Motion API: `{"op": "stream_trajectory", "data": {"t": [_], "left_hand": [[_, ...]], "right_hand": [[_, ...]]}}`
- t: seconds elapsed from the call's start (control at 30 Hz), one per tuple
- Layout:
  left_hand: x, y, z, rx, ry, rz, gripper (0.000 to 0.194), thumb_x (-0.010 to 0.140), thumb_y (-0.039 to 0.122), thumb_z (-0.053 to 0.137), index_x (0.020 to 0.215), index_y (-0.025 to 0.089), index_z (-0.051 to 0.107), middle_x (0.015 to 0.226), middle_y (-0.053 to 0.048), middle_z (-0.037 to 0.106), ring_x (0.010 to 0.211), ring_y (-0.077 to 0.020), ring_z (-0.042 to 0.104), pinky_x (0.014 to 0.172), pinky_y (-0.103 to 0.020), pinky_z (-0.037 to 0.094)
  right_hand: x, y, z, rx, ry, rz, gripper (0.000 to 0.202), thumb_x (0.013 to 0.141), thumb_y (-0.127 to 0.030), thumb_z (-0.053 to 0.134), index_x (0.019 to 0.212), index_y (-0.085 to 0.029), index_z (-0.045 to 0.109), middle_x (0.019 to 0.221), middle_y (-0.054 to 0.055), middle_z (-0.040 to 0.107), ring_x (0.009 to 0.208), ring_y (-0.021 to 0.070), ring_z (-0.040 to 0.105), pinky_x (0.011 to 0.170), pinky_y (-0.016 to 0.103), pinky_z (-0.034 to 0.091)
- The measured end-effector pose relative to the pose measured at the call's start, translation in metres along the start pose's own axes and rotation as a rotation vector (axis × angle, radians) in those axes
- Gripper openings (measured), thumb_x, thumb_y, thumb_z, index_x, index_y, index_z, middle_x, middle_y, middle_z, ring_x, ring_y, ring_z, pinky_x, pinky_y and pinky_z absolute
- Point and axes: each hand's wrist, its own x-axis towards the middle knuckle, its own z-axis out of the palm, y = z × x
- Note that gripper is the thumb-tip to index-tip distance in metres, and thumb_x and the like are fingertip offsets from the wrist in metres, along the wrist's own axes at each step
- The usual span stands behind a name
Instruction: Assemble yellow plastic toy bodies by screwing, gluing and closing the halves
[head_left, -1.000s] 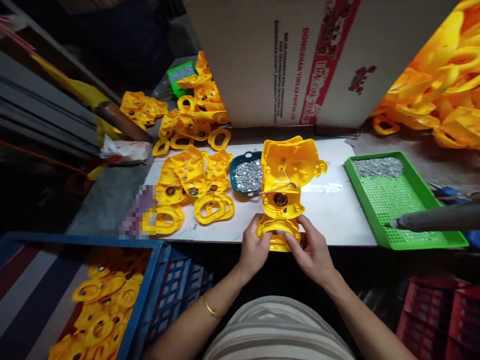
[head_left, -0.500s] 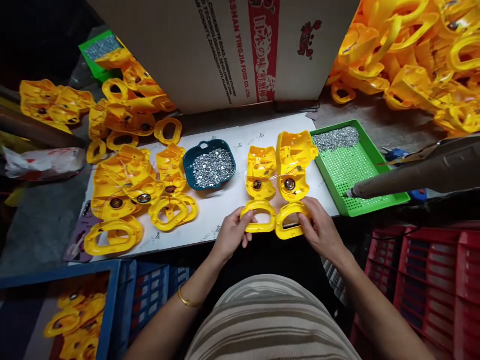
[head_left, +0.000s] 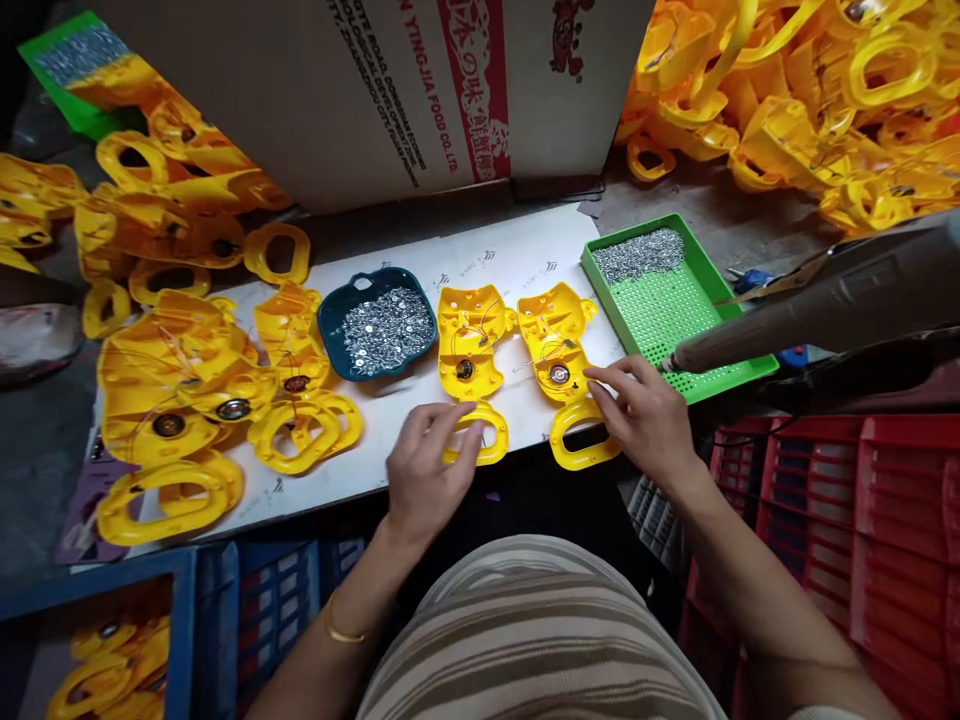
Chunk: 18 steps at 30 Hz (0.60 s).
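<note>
Hidden: the left hand (head_left: 429, 475) covers the left side of the left yellow ring (head_left: 501, 432); the right hand (head_left: 646, 420) hides the right yellow ring's (head_left: 560, 447) right end.
Cut off: cardboard box (head_left: 337, 110), at the top (its print cropped too).
Left grip: fingers curl over the ring; whether they grasp it, I cannot tell.
Right grip: fingertips near the right shell's (head_left: 551, 320) lower edge; pinching anything, cannot tell.
Shells: left shell (head_left: 469, 325) and right shell lie just beyond the hands.
</note>
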Motion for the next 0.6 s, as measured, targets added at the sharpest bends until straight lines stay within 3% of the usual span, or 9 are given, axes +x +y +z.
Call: {"op": "stream_trajectory", "data": {"t": [0.1, 0.27, 0.4, 0.6], "left_hand": [[0.016, 0.020, 0.022, -0.051, -0.070, 0.141, 0.019, 0.092, 0.027, 0.058, 0.105, 0.016, 0.066, 0.090, -0.006, 0.067, 0.083, -0.0175, 0.064, 0.075, -0.027, 0.051], [0.033, 0.033, 0.052, -0.006, -0.165, 0.162, 0.026, 0.090, 0.031, 0.061, 0.112, 0.015, 0.059, 0.097, -0.006, 0.069, 0.085, -0.0188, 0.066, 0.073, -0.027, 0.051], [0.036, 0.036, 0.058, -0.022, -0.238, 0.139, 0.031, 0.090, 0.029, 0.061, 0.118, 0.017, 0.056, 0.106, -0.006, 0.068, 0.090, -0.0181, 0.066, 0.074, -0.025, 0.050], [0.045, 0.043, 0.053, 0.124, -0.394, 0.179, 0.024, 0.096, 0.035, 0.049, 0.109, 0.022, 0.065, 0.093, -0.004, 0.068, 0.081, -0.0182, 0.067, 0.062, -0.026, 0.045]], "right_hand": [[0.021, -0.008, 0.008, -0.140, -0.148, 0.010, 0.028, 0.093, -0.040, 0.051, 0.108, -0.025, 0.069, 0.096, 0.003, 0.066, 0.066, 0.0129, 0.059, 0.051, 0.026, 0.032], [0.032, -0.018, 0.012, -0.264, -0.261, 0.080, 0.031, 0.091, -0.048, 0.051, 0.109, -0.028, 0.067, 0.103, 0.001, 0.067, 0.065, 0.0145, 0.059, 0.048, 0.027, 0.020], [0.029, -0.014, 0.012, -0.223, -0.252, 0.061, 0.030, 0.092, -0.045, 0.051, 0.112, -0.028, 0.065, 0.105, 0.000, 0.069, 0.068, 0.0161, 0.061, 0.049, 0.028, 0.022], [0.029, -0.007, 0.015, -0.138, -0.219, 0.056, 0.027, 0.091, -0.042, 0.054, 0.109, -0.028, 0.068, 0.103, 0.001, 0.072, 0.071, 0.0170, 0.064, 0.052, 0.029, 0.028]]}}
